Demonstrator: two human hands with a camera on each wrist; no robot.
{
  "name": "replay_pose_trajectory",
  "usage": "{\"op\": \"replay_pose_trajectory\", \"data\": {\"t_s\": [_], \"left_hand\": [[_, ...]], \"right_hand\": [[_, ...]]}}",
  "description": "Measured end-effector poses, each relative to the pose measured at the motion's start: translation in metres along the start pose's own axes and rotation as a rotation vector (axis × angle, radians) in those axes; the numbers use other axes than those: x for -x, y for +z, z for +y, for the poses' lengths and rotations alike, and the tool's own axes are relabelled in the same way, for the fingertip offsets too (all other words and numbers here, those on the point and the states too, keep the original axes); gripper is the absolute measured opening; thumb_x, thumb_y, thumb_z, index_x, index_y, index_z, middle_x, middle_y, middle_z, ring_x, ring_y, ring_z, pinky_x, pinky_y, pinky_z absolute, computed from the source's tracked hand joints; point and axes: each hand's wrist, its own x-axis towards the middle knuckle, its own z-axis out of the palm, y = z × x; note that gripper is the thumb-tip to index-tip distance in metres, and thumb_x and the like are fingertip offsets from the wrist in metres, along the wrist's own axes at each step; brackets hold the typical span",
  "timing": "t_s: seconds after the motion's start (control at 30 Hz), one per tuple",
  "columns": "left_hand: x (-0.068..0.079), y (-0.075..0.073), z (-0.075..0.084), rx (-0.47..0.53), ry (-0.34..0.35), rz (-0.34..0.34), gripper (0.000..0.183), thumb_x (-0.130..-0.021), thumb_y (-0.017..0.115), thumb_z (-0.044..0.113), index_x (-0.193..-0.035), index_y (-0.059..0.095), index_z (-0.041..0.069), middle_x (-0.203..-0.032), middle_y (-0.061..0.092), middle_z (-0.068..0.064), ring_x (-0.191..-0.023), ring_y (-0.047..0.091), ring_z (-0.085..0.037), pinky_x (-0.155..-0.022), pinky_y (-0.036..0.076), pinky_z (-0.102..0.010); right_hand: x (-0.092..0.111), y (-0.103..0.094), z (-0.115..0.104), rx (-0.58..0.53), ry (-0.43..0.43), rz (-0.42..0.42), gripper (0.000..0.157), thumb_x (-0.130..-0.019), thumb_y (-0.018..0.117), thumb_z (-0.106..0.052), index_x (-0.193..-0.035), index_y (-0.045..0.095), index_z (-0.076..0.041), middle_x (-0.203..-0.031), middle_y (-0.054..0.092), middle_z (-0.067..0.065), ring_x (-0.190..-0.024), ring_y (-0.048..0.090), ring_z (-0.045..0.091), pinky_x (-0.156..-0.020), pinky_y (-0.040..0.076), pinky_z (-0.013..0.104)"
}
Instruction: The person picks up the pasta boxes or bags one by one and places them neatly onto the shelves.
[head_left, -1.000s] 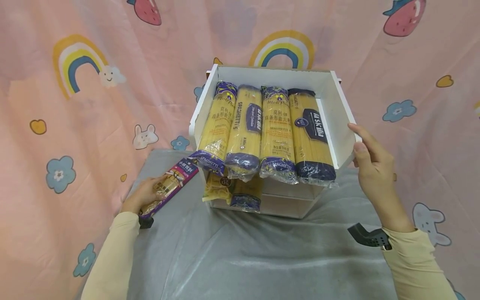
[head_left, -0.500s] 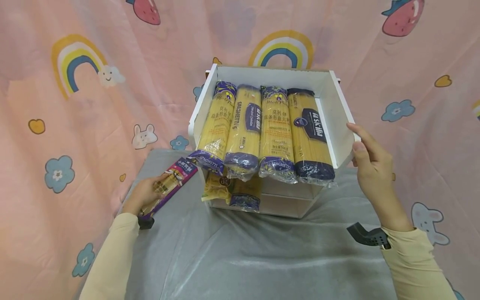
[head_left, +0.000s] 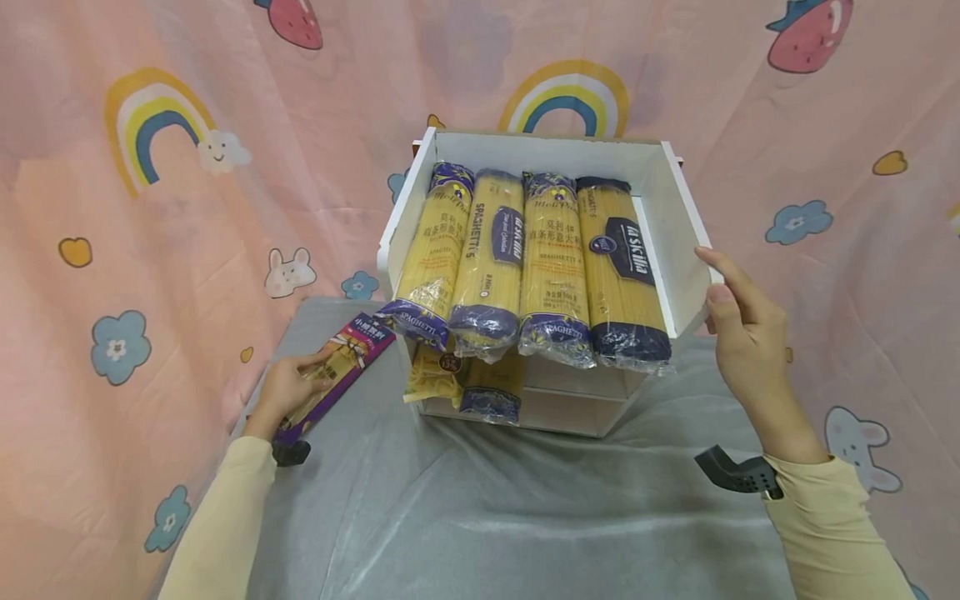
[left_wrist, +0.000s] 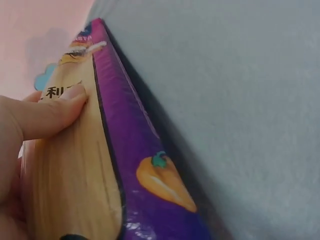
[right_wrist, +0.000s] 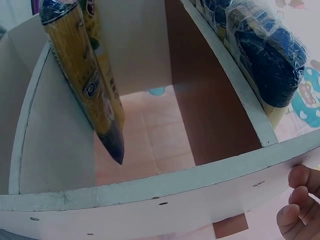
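Note:
In the head view my left hand holds a flat purple pasta packet left of a white shelf. The left wrist view shows the thumb lying across the front of the packet; most other fingers are hidden behind it. My right hand grips the front edge of the shelf's right side panel, thumb in front. Its curled fingertips show by the panel in the right wrist view. Several spaghetti packs, including one with a dark blue label, lie side by side on the top tier.
On the lower tier sit a yellow pasta bag and another spaghetti pack. The shelf stands on a grey cloth. Behind hangs a pink patterned curtain.
My left hand has shifted slightly and the purple packet has tilted a little, showing more of its purple side. The right hand and the shelf have stayed in place.

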Motion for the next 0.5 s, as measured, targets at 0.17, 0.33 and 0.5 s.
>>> {"op": "replay_pose_trajectory", "data": {"t_s": [0.17,0.33,0.5], "left_hand": [[0.000,-0.003,0.007,0.063,0.013,0.060,0.052,-0.084,0.078,0.018,-0.134,0.063,0.016,-0.137,0.058,-0.020,-0.128,0.053,-0.047,-0.103,0.045,-0.060],[-0.001,-0.013,0.017,0.151,0.019,0.076,0.051,-0.083,0.079,0.017,-0.132,0.064,0.014,-0.134,0.061,-0.019,-0.129,0.053,-0.044,-0.106,0.044,-0.058],[-0.002,-0.031,0.036,0.181,-0.001,0.117,0.052,-0.082,0.080,0.020,-0.132,0.065,0.015,-0.135,0.060,-0.021,-0.125,0.056,-0.043,-0.098,0.050,-0.049]], "right_hand": [[0.000,0.000,-0.001,0.001,0.017,0.002,0.037,-0.102,0.051,-0.024,-0.138,0.060,-0.026,-0.122,0.059,-0.025,-0.086,0.054,0.005,-0.064,0.042,0.007],[0.000,0.000,-0.002,0.012,-0.002,0.002,0.037,-0.102,0.052,-0.024,-0.138,0.060,-0.025,-0.114,0.059,-0.026,-0.080,0.052,0.004,-0.063,0.040,0.009],[0.000,0.000,-0.001,0.019,0.005,-0.002,0.037,-0.102,0.052,-0.024,-0.138,0.060,-0.026,-0.111,0.057,-0.025,-0.079,0.050,0.004,-0.063,0.039,0.010]]}}
